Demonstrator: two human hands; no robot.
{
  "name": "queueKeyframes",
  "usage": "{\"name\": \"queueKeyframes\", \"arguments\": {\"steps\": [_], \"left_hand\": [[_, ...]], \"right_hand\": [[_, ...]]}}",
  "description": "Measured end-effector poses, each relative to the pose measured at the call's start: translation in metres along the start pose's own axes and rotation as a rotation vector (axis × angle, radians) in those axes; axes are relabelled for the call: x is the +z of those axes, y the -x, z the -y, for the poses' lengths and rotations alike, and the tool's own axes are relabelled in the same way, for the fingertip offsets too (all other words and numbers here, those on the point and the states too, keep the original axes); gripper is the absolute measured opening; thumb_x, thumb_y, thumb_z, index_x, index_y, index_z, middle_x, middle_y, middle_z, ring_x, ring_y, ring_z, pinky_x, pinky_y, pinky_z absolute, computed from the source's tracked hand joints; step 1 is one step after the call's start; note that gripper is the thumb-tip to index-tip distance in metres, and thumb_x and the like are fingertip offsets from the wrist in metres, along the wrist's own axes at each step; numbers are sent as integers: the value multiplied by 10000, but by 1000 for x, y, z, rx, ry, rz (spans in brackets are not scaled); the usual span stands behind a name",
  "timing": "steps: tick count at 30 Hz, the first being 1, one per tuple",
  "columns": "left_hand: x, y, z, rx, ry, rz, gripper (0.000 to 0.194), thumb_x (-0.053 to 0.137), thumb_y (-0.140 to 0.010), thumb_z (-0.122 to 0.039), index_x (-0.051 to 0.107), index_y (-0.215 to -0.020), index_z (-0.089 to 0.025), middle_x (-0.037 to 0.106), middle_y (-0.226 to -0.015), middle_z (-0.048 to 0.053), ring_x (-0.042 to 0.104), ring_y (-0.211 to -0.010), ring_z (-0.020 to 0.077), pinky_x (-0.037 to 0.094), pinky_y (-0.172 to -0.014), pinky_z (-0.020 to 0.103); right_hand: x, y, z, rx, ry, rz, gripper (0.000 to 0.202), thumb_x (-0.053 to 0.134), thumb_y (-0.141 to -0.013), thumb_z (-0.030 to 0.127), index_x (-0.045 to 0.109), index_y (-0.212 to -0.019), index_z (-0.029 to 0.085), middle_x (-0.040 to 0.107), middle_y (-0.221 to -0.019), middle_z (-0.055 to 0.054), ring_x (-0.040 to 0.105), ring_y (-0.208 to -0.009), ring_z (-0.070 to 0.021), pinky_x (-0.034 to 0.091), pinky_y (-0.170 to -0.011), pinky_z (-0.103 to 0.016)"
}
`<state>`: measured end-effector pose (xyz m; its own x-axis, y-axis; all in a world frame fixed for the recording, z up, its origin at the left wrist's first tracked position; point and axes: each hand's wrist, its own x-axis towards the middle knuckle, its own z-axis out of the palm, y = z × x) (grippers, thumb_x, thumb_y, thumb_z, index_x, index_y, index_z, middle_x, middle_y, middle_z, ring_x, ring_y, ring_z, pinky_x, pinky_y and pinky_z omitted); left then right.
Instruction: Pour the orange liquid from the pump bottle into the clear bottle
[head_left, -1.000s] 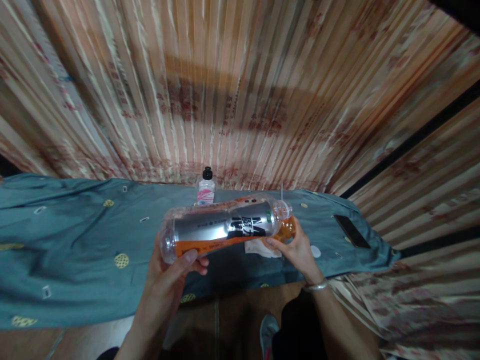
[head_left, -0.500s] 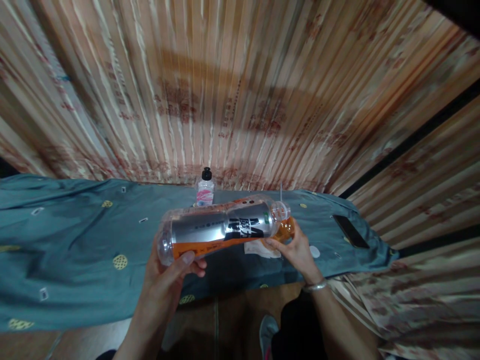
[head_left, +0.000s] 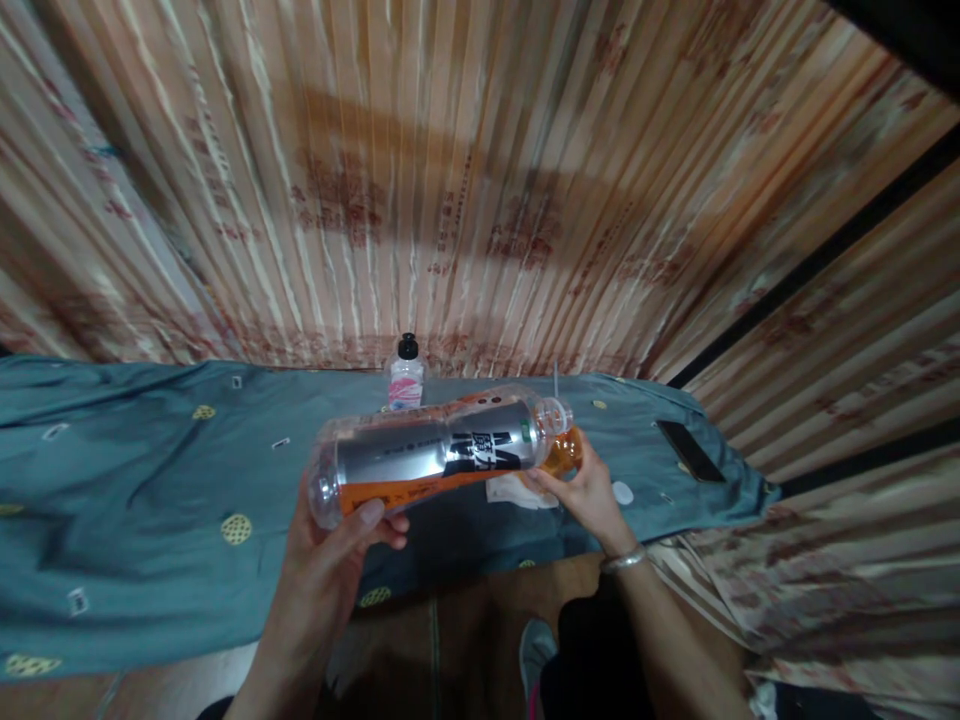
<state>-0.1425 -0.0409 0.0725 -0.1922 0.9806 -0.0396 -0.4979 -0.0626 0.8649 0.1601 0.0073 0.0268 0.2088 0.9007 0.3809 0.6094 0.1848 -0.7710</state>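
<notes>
My left hand [head_left: 337, 550] is closed round the base end of a large plastic bottle [head_left: 420, 450] with a silver and orange label. The bottle lies almost level, its open mouth pointing right. My right hand [head_left: 589, 495] grips a small clear container [head_left: 564, 455] with amber-orange liquid in it, just below and behind the bottle's mouth. A thin upright stick or straw [head_left: 556, 380] shows above that container; its lower end is hidden. Whether liquid is flowing between the two I cannot tell. Under the hands lies a white cloth or tissue [head_left: 517, 491].
A squeeze bottle with a black cap [head_left: 406, 375] stands towards the back of the green-blue cloth-covered table [head_left: 172, 480]. A dark phone [head_left: 690, 450] lies at the right, and a white disc [head_left: 622, 493] beside my right hand. Patterned curtains [head_left: 450, 180] hang behind.
The view has shifted slightly, so things sit a little further left. Both hands keep their hold, and the bottle's tilt looks nearly the same.
</notes>
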Motion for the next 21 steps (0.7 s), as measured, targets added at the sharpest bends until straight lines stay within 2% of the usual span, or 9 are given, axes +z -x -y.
{"name": "queueKeyframes", "arguments": {"steps": [5,11,16,21], "left_hand": [[-4,-1,-2,16,10,13,630,917,-668,-327,651,-1228,-212,760,-744,23,693,-566,200,548,-464,266],[-4,1,-9,-9,-2,0,528,878,-719,-291,678,-1207,-261,762,-765,16,693,-594,207,556,-492,290],[-10,-4,0,34,32,9,489,901,-701,-315,669,-1122,-224,768,-787,24,694,-577,194,557,-474,277],[-11,-7,3,13,57,-4,548,902,-706,-295,671,-1196,-216,778,-797,27,699,-575,186,570,-475,259]], "right_hand": [[2,1,6,-8,28,-7,723,829,-691,583,637,-1249,165,795,-1139,-148,764,-1027,-351,621,-933,-501],[3,4,9,1,28,1,712,827,-685,557,638,-1249,166,791,-1173,-152,762,-1052,-353,612,-966,-512],[5,2,8,16,46,-2,770,835,-681,550,617,-1305,156,788,-1200,-160,757,-1088,-365,603,-988,-523],[6,1,9,-2,44,9,763,838,-696,573,625,-1302,161,792,-1191,-157,761,-1084,-360,609,-970,-506]]}}
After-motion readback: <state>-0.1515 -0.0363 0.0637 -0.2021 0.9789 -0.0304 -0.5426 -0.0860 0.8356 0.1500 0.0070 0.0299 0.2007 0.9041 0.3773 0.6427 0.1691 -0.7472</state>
